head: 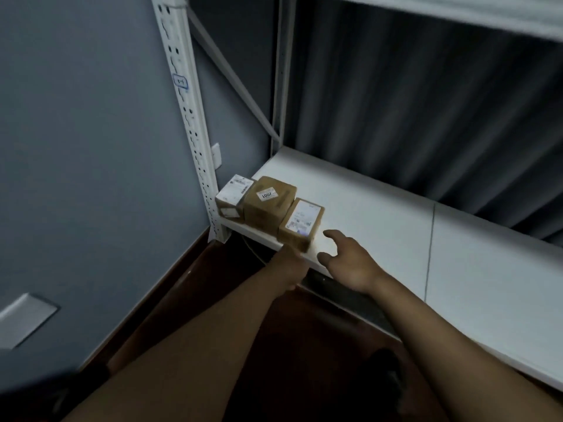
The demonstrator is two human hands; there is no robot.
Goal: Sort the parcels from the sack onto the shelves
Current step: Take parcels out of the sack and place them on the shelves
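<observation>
Reaching: right hand [350,263] with fingers spread wide, just beside the nearest parcel [301,222].
Left hand [289,266]: at that parcel's front corner; grip unclear.
Parcel: on white shelf [380,214].

One number reads out here: the middle cardboard parcel [269,200] carries a small white sticker [267,194] printed "1002", seen upside down from this side. The shipping labels on the white-topped parcel [233,193] at the left and on the near parcel [301,222] are too blurred to read. A small blue-outlined tag [180,82] on the shelf upright [185,95] shows marks, not legible.
</observation>
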